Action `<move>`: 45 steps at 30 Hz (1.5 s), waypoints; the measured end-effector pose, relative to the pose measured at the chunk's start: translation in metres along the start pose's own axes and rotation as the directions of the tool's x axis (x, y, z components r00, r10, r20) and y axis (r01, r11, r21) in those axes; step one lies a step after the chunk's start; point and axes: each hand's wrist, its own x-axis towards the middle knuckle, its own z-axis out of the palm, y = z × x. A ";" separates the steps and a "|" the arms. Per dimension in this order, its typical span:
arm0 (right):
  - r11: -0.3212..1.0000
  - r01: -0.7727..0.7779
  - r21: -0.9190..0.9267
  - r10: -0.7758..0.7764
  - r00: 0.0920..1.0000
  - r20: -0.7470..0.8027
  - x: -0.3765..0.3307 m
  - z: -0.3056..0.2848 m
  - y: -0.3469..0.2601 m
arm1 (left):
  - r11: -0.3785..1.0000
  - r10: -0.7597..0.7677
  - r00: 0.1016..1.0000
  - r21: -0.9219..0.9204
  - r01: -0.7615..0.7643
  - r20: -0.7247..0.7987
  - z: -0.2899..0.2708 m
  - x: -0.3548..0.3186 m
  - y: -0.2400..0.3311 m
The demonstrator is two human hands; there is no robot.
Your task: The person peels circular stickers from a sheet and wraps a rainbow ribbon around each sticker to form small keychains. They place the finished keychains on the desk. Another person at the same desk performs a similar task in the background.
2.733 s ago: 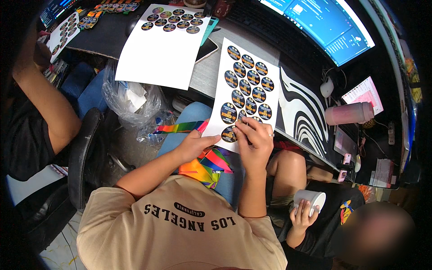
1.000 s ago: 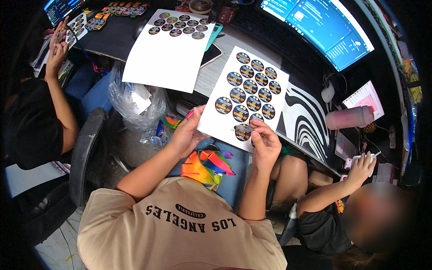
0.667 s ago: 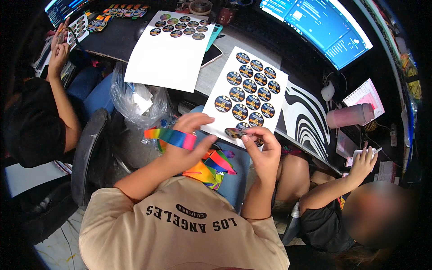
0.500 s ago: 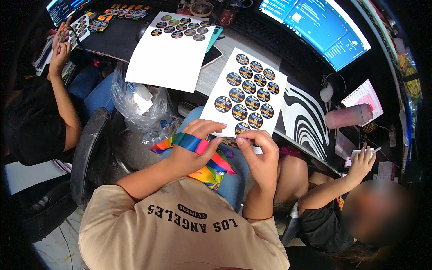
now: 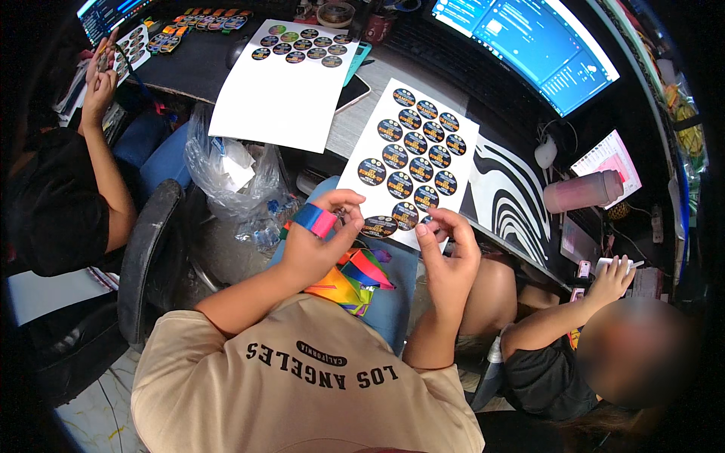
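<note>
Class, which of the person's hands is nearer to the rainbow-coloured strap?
Left. The left hand holds the rainbow-coloured strap looped over its fingers; the right hand is apart, at the sticker sheet's lower edge.

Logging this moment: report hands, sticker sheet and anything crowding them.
Left hand holds rainbow strap. Right hand pinches sticker sheet at its lower edge. Loose rainbow straps lie on the lap just below; nothing blocks either hand.

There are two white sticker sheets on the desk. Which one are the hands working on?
The nearer sticker sheet, filled with dark round stickers; the left hand and right hand meet at its bottom edge. The farther sheet has stickers only along its top.
</note>
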 end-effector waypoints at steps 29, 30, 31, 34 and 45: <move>0.921 -0.090 0.378 0.001 0.973 0.229 -0.028 -0.009 0.005 | 0.451 -0.437 0.685 -0.518 0.727 0.583 -0.031 0.016 0.008; 0.919 -0.118 0.376 0.027 0.970 0.240 -0.029 -0.001 0.006 | 0.477 -0.445 0.694 -0.506 0.718 0.566 -0.029 0.015 0.010; 0.914 -0.138 0.381 0.042 0.967 0.251 -0.031 0.007 0.007 | 0.501 -0.444 0.707 -0.502 0.705 0.550 -0.028 0.014 0.011; 0.895 -0.229 0.383 0.119 0.950 0.290 -0.033 0.024 0.013 | 0.537 -0.488 0.684 -0.431 0.725 0.543 -0.025 0.012 0.013; 0.947 -0.086 0.310 -0.012 0.953 0.302 -0.030 0.031 0.020 | 0.541 -0.467 0.666 -0.408 0.736 0.582 -0.024 0.011 0.010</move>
